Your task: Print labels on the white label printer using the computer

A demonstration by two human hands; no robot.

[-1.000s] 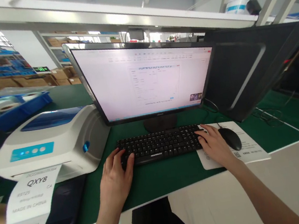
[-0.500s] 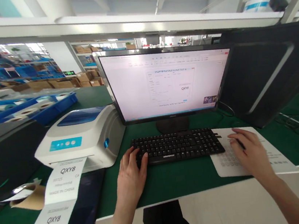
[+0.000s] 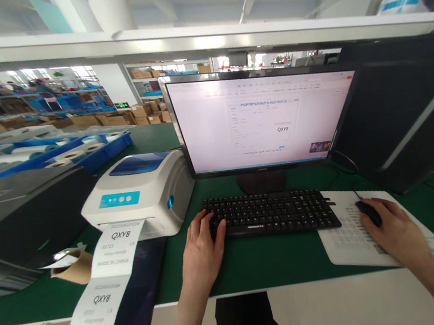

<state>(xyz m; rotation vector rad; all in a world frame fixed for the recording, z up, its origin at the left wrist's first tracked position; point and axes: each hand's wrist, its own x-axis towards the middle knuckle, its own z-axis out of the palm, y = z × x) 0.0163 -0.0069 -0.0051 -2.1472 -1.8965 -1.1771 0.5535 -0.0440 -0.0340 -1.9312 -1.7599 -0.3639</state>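
My left hand [image 3: 201,251] rests on the left end of the black keyboard [image 3: 272,214], fingers spread, fingertips on the keys. My right hand [image 3: 395,227] lies curved over a black computer mouse [image 3: 368,213], whose front shows beyond the fingers. Under the mouse is a white printed sheet [image 3: 344,252]. Behind the keyboard stands a monitor [image 3: 212,126] with a dialog window and the letters QXY8 on its screen. Left of it, a white label printer [image 3: 137,194] has a strip of labels [image 3: 109,270] hanging from its front slot, also printed QXY8.
A dark flat tablet-like slab [image 3: 145,289] lies under the label strip. Farther left are a black box-shaped machine [image 3: 17,226], a cardboard tube [image 3: 75,269] and blue trays [image 3: 113,150] of rolls. A dark panel [image 3: 389,108] stands on the right, below an overhead shelf [image 3: 224,36].
The view has swung left, so everything sits farther right. My right hand has drawn back a little, and more of the mouse shows. My left hand stays on the keys.
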